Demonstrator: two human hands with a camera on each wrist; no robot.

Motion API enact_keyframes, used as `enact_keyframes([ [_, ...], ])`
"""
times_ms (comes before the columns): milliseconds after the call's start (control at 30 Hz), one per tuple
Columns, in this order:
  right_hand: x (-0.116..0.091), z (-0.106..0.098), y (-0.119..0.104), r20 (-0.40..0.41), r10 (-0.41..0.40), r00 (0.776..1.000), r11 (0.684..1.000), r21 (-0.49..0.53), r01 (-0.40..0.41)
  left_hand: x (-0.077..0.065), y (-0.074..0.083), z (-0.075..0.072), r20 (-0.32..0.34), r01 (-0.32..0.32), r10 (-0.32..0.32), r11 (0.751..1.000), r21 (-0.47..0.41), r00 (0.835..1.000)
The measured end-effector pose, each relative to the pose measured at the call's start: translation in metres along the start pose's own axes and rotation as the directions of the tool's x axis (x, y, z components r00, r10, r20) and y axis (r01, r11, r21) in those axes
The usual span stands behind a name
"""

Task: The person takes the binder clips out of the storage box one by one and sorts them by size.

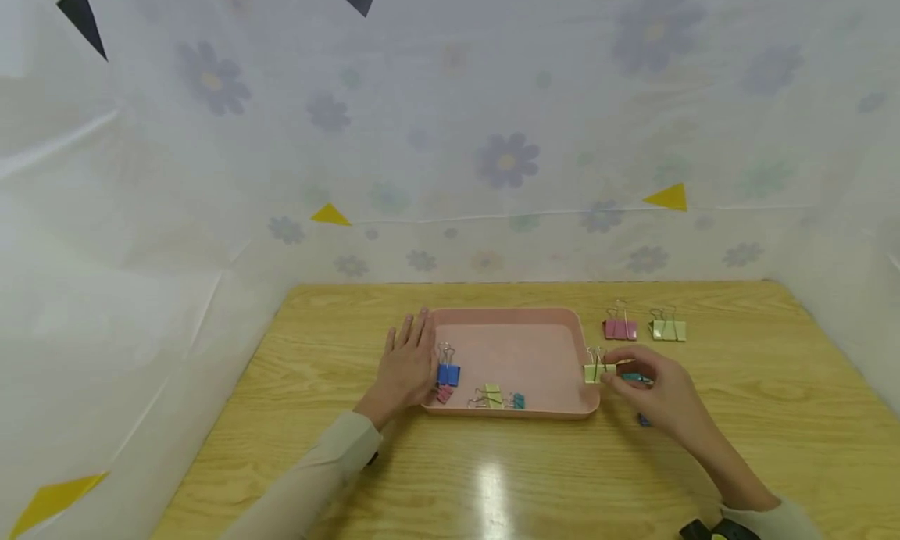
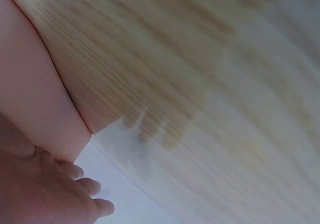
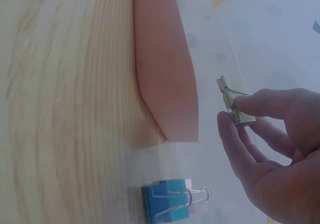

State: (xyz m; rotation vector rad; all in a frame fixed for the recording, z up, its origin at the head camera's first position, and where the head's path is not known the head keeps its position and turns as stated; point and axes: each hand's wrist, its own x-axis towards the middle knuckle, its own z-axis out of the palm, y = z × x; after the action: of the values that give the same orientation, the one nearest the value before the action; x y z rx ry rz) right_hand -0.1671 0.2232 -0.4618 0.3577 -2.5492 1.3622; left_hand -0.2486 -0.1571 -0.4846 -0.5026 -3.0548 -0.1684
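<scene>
Evidently, the filling of the pink tray [image 1: 534, 348] is only partly accomplished, to judge by how the binder clips are distributed. Toward the tray's left and near sides, a blue clip [image 1: 448, 375], a small pink clip [image 1: 444, 394], a yellow-green clip [image 1: 493, 396] and a small teal clip [image 1: 519, 401] are contained. A pale yellow clip [image 1: 594, 373] is pinched between thumb and fingers of the right hand [image 1: 664, 391] at the tray's right rim; whether the rim is touched cannot be told. On the wooden table [image 1: 759, 399] to the right, a magenta clip [image 1: 621, 329], a pale green clip [image 1: 668, 331], a second teal clip [image 3: 178, 201] and a second blue clip [image 3: 159, 200] are left. By the left hand [image 1: 408, 368] nothing is grasped; its fingers are extended along the tray's left wall, which is apparently steadied. As to form, the tray is shaped as a shallow rectangle with rounded corners and a smooth, plastic-looking surface; the clips are made up of glossy coloured bodies with looped wire handles; the tabletop is marked by streaked grain, and behind it a flower-printed sheet [image 1: 450, 173] is hung.
</scene>
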Motion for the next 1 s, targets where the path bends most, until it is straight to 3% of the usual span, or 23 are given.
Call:
enact_keyframes([
  [200,-0.003,-0.011,0.012,0.001,0.017,1.000,1.000,-0.023,-0.017,-0.002,0.002,-0.003,0.007,0.003,-0.003,1.000,0.009,1.000],
  [567,-0.007,-0.040,0.044,-0.099,0.032,0.995,0.999,-0.011,-0.034,-0.001,0.001,-0.003,-0.004,0.000,0.000,1.000,0.005,1.000],
  [1000,-0.007,-0.070,0.083,-0.092,0.133,0.987,0.981,-0.133,-0.144,0.000,-0.001,0.001,-0.003,0.006,-0.006,1.000,-0.001,1.000],
])
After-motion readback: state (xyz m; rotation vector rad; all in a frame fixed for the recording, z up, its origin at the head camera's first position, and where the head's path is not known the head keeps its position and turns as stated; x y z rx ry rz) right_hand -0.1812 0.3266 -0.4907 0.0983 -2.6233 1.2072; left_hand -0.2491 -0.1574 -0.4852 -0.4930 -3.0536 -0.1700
